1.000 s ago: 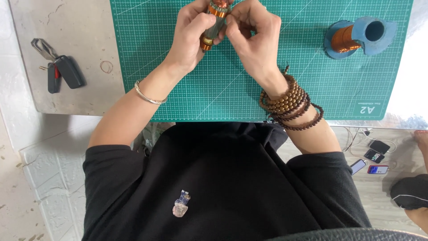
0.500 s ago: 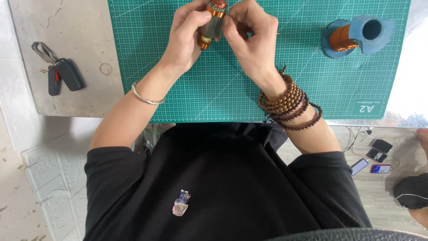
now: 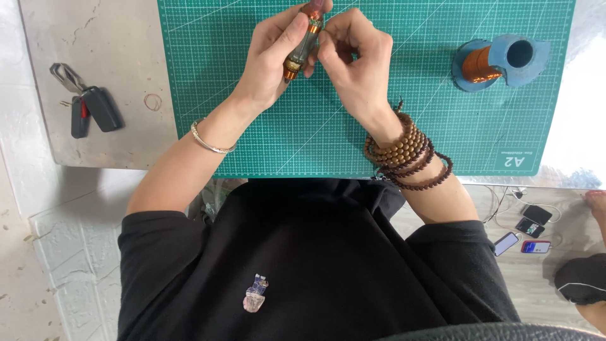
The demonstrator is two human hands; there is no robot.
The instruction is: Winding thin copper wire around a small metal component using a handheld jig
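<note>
Over the far edge of the green cutting mat [image 3: 252, 126], the left hand [image 3: 274, 60] was wrapped tight around a small copper-wound cylinder [image 3: 300, 47] — the right hand [image 3: 356, 60] pinched shut at its upper end. A blue spool of copper wire [image 3: 499, 61] lay near the mat's far right corner — car keys [image 3: 85, 107] sat by the counter's [image 3: 95, 38] left edge.

Top of the copper-wound cylinder [image 3: 302, 44] past the frame edge, its middle behind fingers [image 3: 278, 44].

The scene is evenly and brightly lit. Strong glare is noted at the table's right edge [image 3: 584, 126]. Shadows are soft; focus is sharp throughout.
</note>
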